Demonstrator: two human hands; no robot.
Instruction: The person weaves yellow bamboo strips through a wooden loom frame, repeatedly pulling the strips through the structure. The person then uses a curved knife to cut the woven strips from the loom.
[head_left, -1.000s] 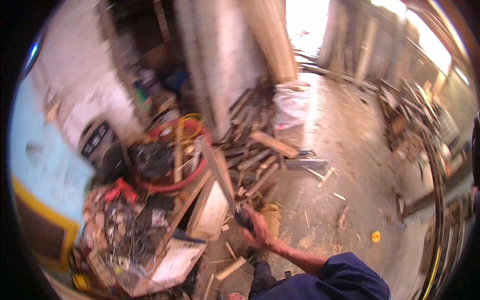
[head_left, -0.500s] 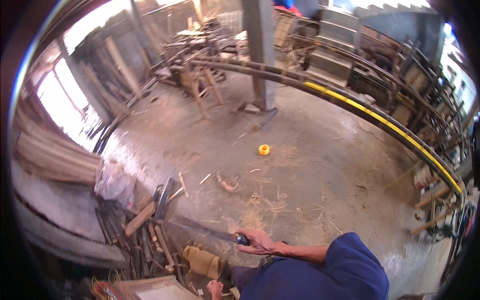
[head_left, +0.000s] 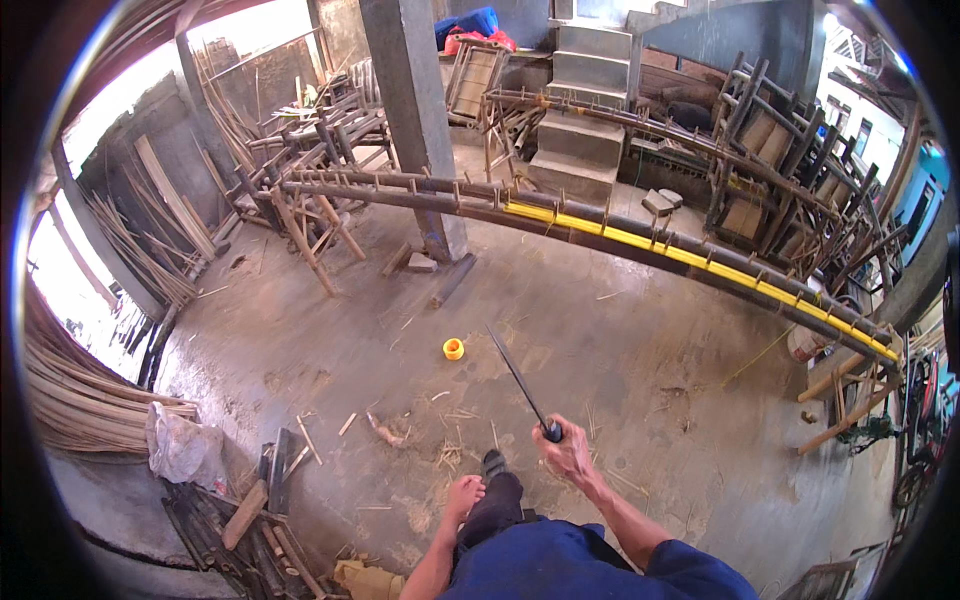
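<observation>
In my right hand [head_left: 567, 450] is a machete [head_left: 517, 378], gripped by its black handle. Its long, dark blade slants up and to the left over the concrete floor. My left hand [head_left: 463, 497] hangs low beside my dark trouser leg, its fingers curled in with nothing seen in them. A foot in a dark sandal [head_left: 494, 464] shows just beyond that hand. Farther out on the floor lies a yellow roll of strap or tape [head_left: 453, 349], left of the blade.
A long bamboo rack [head_left: 400, 195] with pegs crosses ahead, yellow strands [head_left: 700, 262] stretched along its right half. Behind stand a concrete pillar [head_left: 408, 110] and steps [head_left: 585, 110]. Wood pieces [head_left: 247, 515], a plastic sack [head_left: 185, 445] and bamboo strips [head_left: 75, 385] lie at left.
My right hand has swung the machete from the left, near the wood pile, up and rightward. My left hand has come up into fuller view. The whole view has turned right.
</observation>
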